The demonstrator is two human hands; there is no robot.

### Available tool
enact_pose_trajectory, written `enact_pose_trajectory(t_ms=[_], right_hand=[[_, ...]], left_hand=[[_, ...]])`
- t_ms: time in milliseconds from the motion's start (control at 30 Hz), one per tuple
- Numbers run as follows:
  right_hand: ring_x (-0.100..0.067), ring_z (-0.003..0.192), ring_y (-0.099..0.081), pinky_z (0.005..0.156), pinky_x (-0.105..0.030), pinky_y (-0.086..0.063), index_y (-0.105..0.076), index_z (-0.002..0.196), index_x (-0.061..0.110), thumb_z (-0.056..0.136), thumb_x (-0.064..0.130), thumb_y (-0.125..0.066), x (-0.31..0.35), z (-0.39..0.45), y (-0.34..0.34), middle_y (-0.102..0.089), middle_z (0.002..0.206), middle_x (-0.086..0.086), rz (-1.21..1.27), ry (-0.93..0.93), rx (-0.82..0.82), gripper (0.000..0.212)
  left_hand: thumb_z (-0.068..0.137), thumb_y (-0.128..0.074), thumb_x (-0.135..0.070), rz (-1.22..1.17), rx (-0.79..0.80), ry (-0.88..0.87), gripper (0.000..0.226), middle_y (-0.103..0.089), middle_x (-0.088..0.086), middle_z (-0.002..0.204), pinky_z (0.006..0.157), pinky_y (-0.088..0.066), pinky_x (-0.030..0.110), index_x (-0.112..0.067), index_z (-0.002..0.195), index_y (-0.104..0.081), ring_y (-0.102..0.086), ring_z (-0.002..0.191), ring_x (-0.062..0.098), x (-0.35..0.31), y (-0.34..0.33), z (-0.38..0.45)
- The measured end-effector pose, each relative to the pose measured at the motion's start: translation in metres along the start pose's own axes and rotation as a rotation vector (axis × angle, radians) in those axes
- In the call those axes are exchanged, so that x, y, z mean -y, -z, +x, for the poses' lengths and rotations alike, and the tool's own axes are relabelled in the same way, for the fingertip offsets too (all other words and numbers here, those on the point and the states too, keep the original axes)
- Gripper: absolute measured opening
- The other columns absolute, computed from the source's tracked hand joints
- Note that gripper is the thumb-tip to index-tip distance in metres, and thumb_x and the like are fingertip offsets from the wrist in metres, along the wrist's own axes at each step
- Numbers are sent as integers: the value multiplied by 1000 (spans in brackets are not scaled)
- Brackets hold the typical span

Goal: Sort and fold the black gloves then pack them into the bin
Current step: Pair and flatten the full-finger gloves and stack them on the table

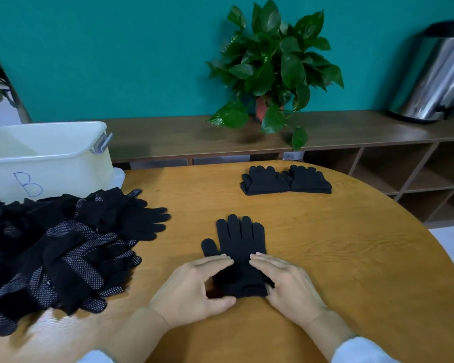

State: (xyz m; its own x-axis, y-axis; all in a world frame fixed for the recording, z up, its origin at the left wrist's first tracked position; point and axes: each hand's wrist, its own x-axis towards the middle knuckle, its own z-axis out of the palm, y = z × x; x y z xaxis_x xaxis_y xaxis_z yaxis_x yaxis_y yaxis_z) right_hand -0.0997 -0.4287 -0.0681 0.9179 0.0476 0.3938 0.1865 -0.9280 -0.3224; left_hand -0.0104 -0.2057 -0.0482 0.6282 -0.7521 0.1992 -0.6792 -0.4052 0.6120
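A black glove pair (240,242) lies flat in the middle of the round wooden table (338,244), fingers pointing away from me. My left hand (194,286) holds its cuff on the left side, thumb under the edge and fingers over the palm. My right hand (288,281) holds the cuff on the right side the same way. A big loose pile of black dotted gloves (58,255) covers the table's left. Two folded glove bundles (286,180) sit side by side at the far edge. A pale plastic bin (63,163) marked "B" stands at the far left.
A low wooden shelf unit (351,132) runs along the teal wall behind the table. On it stand a potted green plant (273,66) and a steel urn (435,74). White sleeves show at the bottom edge.
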Motion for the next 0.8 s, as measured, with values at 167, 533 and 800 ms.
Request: enact_pose_trajectory(t_ms=[167, 533, 800], right_hand=[[-9, 90, -69, 78, -30, -58, -74, 105, 21, 75, 6, -78, 0, 9, -3, -74, 101, 8, 159, -215, -119, 34], [-23, 81, -67, 65, -34, -53, -74, 99, 10, 80, 29, -79, 10, 48, -21, -72, 87, -3, 36, -457, -326, 27], [-19, 68, -59, 54, -27, -51, -68, 86, 10, 69, 0, -83, 2, 39, -5, -61, 77, 0, -156, -326, -344, 25]], left_hand=[[78, -55, -50, 30, -31, 45, 61, -55, -27, 130, 103, -43, 20, -30, 135, -58, -51, 118, -10, 8, 0, 7], [89, -71, -30, -14, -427, 364, 33, -67, -3, 106, 83, -49, 17, -16, 119, -68, -63, 95, 6, -5, -22, 50], [94, -62, -15, 173, -388, 293, 28, -66, -4, 108, 83, -55, 23, -15, 121, -67, -65, 93, 12, -7, -13, 45]])
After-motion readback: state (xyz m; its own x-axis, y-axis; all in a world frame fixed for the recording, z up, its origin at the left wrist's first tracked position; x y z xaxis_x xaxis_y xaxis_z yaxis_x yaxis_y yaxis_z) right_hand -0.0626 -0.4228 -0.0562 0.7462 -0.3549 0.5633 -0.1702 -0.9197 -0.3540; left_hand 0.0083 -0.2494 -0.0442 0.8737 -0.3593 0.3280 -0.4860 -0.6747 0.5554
